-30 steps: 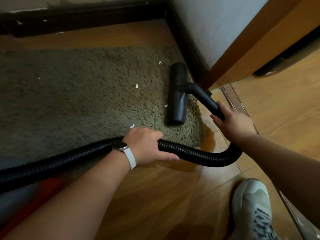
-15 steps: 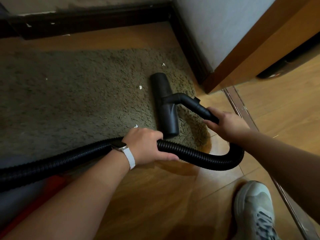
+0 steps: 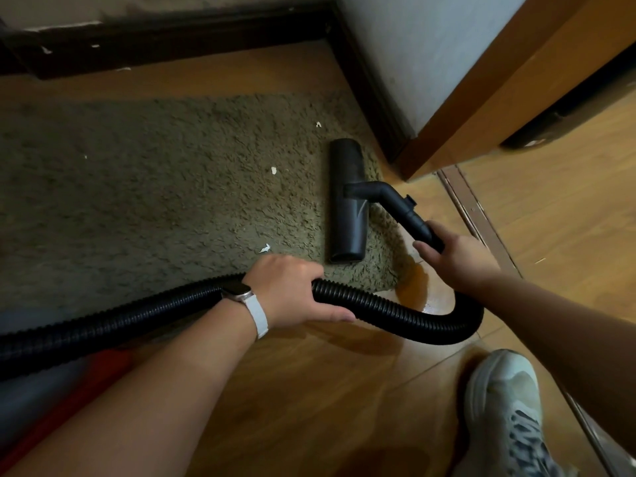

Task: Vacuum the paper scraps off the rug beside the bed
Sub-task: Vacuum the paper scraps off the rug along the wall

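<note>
A shaggy olive rug (image 3: 155, 208) lies on the wooden floor. White paper scraps rest on it: one (image 3: 273, 170) mid-rug, one (image 3: 264, 248) just beyond my left hand, one (image 3: 318, 124) near the far right edge. The black vacuum floor head (image 3: 347, 201) sits flat on the rug's right end. My right hand (image 3: 454, 258) grips the black wand (image 3: 406, 211) behind the head. My left hand (image 3: 292, 292), with a white-strapped watch, grips the black ribbed hose (image 3: 395, 309), which loops from the wand to the left edge.
A dark skirting board (image 3: 172, 32) runs along the far wall and the corner. A wooden door frame (image 3: 481, 108) and threshold strip (image 3: 471, 208) stand right of the rug. My white shoe (image 3: 506, 407) is at bottom right. Something red (image 3: 69, 404) lies under the hose at left.
The floor head went left across the rug's end, then slid back right toward the rug's edge. The scrap that lay beside it a second ago is gone. My left hand stayed put.
</note>
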Available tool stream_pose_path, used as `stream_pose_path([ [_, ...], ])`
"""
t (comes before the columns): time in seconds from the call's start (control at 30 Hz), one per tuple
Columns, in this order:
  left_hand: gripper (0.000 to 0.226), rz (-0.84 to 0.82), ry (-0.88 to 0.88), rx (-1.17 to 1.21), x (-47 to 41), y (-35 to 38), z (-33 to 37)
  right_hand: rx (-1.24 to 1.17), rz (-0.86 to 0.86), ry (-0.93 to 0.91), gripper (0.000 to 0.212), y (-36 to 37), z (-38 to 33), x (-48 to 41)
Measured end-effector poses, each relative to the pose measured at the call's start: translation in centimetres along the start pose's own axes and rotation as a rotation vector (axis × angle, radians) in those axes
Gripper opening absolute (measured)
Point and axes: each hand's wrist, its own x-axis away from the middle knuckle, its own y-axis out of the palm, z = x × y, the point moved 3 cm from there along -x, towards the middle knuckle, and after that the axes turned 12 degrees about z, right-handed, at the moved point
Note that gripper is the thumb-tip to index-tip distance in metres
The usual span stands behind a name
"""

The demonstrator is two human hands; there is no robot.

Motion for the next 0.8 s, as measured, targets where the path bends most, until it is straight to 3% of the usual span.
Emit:
stream_pose_path([
  [0.3,0.083,0.006,-0.038,0.005,0.5,-0.6,-0.4,0.17,0.102,-0.153,0.029,-1.6,-2.3,-2.6],
  [0.53,0.085,0.024,-0.073,0.034,0.4,-0.9,-1.2,0.068,-0.046,-0.168,0.025,-0.9,-3.9,-4.4],
  [0.7,0.08,0.03,-0.098,0.043,0.3,-1.0,-1.4,0.062,-0.059,-0.201,0.022,-1.2,-4.1,-5.2],
  [0.8,0.083,0.032,-0.101,0.039,-0.3,-1.1,-0.7,0.107,-0.019,-0.123,0.025,-2.0,-2.2,-5.4],
])
